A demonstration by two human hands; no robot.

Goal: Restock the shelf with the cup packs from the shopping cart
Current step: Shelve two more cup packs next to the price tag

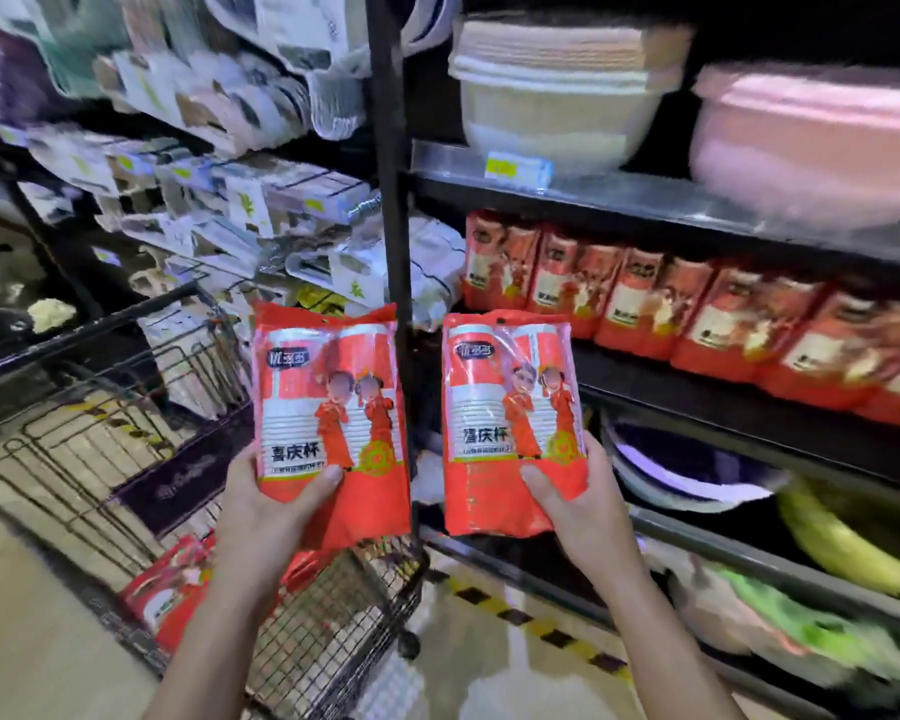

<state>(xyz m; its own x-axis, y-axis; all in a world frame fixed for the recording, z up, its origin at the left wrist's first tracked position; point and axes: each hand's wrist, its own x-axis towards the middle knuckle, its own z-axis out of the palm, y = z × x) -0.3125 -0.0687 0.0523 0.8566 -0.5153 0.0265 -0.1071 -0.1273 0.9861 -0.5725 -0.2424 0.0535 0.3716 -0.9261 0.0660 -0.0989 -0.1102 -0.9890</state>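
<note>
Hands grip upright red cup packs: left hand [261, 504] one [328, 423]; right hand [578, 498] another [510, 418].

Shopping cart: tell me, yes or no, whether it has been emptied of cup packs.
No: at least one red cup pack lies in the shopping cart, below the left hand.

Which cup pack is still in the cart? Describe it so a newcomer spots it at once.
Start at the wire shopping cart at lower left. Look under the left hand, down at the cart's bottom: a red cup pack lies there. Unlike the two upright packs held in the hands, it lies flat, untouched, partly hidden by the forearm.
</note>
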